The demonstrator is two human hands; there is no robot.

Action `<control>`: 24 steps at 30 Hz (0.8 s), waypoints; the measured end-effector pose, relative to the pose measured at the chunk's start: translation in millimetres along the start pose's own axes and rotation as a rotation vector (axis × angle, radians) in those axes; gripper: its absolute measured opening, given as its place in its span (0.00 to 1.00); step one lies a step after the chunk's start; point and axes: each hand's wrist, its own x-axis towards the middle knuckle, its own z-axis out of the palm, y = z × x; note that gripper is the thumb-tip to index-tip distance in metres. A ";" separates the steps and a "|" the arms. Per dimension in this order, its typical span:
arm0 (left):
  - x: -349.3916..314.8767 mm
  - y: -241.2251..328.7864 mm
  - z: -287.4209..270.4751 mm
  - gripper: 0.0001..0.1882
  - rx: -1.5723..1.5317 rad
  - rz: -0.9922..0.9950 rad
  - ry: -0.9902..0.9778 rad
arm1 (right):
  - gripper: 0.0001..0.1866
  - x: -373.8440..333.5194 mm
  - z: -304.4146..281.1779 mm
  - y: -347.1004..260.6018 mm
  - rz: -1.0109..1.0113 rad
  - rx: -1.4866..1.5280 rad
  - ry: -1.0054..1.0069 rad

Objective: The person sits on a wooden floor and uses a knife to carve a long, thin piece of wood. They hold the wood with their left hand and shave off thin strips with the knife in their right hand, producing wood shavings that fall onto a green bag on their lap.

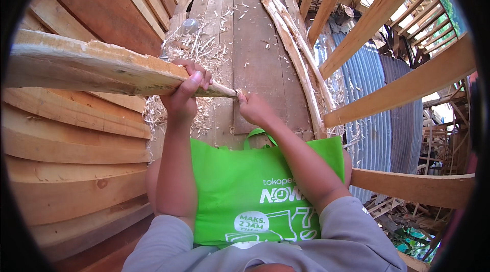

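Observation:
A long, pale wooden pole (102, 68), rough along its upper edge, comes in from the left and narrows toward the middle. My left hand (188, 87) is wrapped round it near its thinner part, thumb on top. At the thin tip my right hand (253, 109) is closed, its fingers pressed against the end. A small dark spot shows where tip and fingers meet; whether a tool is there I cannot tell. Across my lap lies a green bag (219, 180) with white print and green handles, below both forearms.
Wood shavings (204, 42) litter the plank floor (258, 57), with a clear cup (190, 26) among them. Two peeled poles (288, 37) lie to the right. Planks (76, 139) line the left; a slatted wooden railing (388, 96) stands right, corrugated metal sheets (362, 108) beyond it.

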 end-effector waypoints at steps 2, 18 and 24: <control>1.7 0.4 -2.3 0.05 -0.004 -0.001 -0.029 | 0.25 -1.8 5.1 -5.6 -0.015 0.036 0.049; 3.0 -2.6 -17.6 0.08 -0.098 -0.010 -0.104 | 0.24 -16.4 -13.7 -40.2 -0.066 -0.068 -0.047; 1.1 -4.9 1.2 0.05 0.024 0.002 -0.077 | 0.23 6.3 -2.4 10.6 -0.029 0.064 -0.024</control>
